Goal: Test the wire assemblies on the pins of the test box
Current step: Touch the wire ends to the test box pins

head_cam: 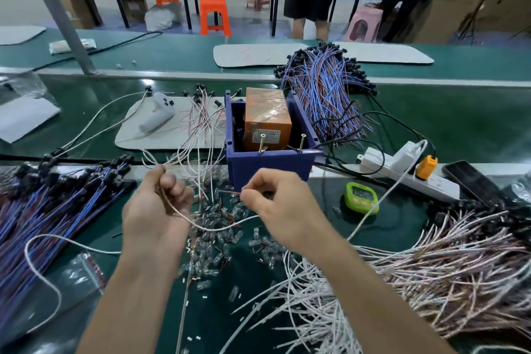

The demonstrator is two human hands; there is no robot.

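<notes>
Curling fingers (pixel 172 185) of the left hand (pixel 156 207) are seen closed round a pale wire (pixel 212 228), which is gripped near the knuckles. The wire's reddish end is pinched between thumb and forefinger of the right hand (pixel 280 204), the remaining fingers being loosely bent. Between the two hands the wire is left slack in a shallow loop. Both hands are held just in front of the blue test box (pixel 270 165), apart from it. Two pins (pixel 263 144) are set, tilted, at the box's near rim, and the wire's end is held apart from them. An orange block (pixel 267 116) is seated inside the box. Clear bulbs (pixel 218 241) are scattered on the green belt (pixel 474 123) beneath the hands. At the left, blue wires (pixel 43 210) are piled, with more behind the box. White and pink wires (pixel 445 264) are heaped at the right. A green timer (pixel 360 197) and a power strip (pixel 408 172) are placed right of the box.
</notes>
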